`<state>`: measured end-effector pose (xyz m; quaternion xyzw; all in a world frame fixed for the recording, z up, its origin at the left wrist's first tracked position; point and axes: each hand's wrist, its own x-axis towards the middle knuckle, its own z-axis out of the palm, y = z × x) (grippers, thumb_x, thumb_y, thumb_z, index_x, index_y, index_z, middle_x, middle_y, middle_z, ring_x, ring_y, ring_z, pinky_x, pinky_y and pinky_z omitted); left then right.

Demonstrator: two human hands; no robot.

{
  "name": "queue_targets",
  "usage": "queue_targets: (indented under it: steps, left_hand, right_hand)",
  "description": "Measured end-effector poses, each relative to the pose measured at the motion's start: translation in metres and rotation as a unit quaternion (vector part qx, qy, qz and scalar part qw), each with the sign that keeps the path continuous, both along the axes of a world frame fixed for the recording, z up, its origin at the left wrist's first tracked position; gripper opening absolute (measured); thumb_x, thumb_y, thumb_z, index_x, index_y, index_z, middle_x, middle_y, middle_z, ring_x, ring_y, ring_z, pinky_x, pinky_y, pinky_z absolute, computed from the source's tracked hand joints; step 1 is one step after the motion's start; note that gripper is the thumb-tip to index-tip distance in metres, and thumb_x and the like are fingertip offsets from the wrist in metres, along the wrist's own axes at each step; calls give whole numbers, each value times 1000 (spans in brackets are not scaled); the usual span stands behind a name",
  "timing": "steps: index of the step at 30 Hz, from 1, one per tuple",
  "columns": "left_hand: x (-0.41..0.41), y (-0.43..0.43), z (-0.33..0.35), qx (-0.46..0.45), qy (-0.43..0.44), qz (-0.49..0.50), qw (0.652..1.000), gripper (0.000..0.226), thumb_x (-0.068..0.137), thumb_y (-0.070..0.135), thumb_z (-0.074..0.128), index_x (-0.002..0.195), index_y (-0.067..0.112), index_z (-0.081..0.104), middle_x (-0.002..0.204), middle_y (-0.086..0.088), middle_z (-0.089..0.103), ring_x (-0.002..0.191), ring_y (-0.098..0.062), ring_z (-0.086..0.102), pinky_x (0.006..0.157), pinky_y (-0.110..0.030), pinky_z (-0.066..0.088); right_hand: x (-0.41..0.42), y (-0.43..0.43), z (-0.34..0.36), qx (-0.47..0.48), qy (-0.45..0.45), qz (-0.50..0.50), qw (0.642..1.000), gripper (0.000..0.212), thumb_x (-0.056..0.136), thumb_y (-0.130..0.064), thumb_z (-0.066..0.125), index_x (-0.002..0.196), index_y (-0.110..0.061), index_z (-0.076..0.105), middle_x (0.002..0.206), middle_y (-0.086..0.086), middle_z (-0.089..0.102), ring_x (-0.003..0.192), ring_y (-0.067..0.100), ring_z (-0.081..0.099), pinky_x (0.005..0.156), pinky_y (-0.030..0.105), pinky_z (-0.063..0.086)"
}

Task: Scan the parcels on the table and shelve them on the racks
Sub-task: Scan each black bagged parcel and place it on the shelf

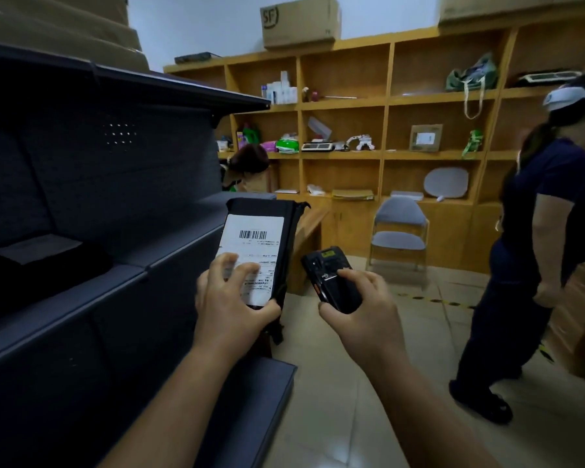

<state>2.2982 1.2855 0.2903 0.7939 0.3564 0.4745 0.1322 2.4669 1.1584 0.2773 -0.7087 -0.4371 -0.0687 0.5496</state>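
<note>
Hands busy at the open end of the dark rack: the left hand grips a black parcel by its lower edge, thumb hooked underneath and fingers spread across the bottom of the white label. The right hand is clamped around a handheld scanner, thumb resting on its face. Parcel and scanner sit side by side just off the rack's end, near each other but not touching.

The parcel stands nearly upright, its long axis running bottom to top and tipped slightly away from the wearer. The label faces the camera, with the barcode at the upper end, clear of the fingers.

The scan looks likely to come next, and it could fail: the scanner does not appear to be aimed at the barcode. Held only at its bottom edge, the soft package could also flop or slip to the floor.

Another dark parcel already lies on a rack shelf. A second person stands well away from the rack.
</note>
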Motion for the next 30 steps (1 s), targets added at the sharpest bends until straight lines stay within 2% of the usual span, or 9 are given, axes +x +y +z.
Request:
queue_targets:
  steps: [3,6,9,12,15,21,25,30]
  left_hand:
    - [19,40,2,5,-11,66,998,59,55,56,60,109,31,65,136,9,40,122,-22,36,103,-47,41]
    - [28,74,8,12,-28,147,989,58,55,57,60,108,32,65,134,9,41,119,-21,37,102,-46,41]
    - [25,98,19,-1,-42,228,973,57,56,56,62,109,34,64,134,13,39,119,-17,36,103,-45,41]
    - [18,115,28,-16,-56,297,953,59,55,56,62,111,36,63,132,19,35,119,-12,33,105,-43,40]
    - [15,127,33,-38,-56,351,934,57,57,54,64,111,38,61,129,24,32,119,-10,30,106,-41,38]
    - [18,179,47,-90,-72,427,897,57,54,54,60,110,42,57,129,23,31,116,-14,32,103,-40,41]
    - [26,229,69,-158,-18,464,871,53,65,53,65,115,38,55,132,15,32,114,-20,34,101,-42,39]
    - [40,286,76,-218,68,514,826,64,71,59,62,128,31,51,132,2,37,116,-29,37,96,-46,40]
  right_hand:
    - [31,61,3,9,16,63,998,56,68,-34,79,121,-37,61,119,-13,50,104,5,54,87,23,48]
    - [54,122,14,3,11,146,989,54,69,-32,79,120,-39,62,118,-18,48,98,-7,47,81,10,37]
    - [65,177,28,7,-8,215,977,53,67,-29,82,116,-35,65,113,-19,48,94,-10,42,83,15,38]
    - [65,227,37,6,-29,296,955,54,67,-29,82,117,-32,65,117,-15,51,101,-3,46,87,19,38]
    - [60,269,39,-3,-28,365,931,52,69,-31,82,117,-35,63,118,-15,51,100,-2,47,85,21,38]
    - [47,356,40,11,-19,432,902,52,68,-30,83,115,-39,63,116,-17,51,97,1,50,81,22,39]
    - [47,409,41,5,-13,439,898,52,69,-30,83,116,-38,63,116,-19,50,94,-2,48,77,18,38]
    - [60,458,41,-12,-16,452,892,54,70,-34,81,118,-42,59,119,-21,47,91,-5,45,73,20,39]
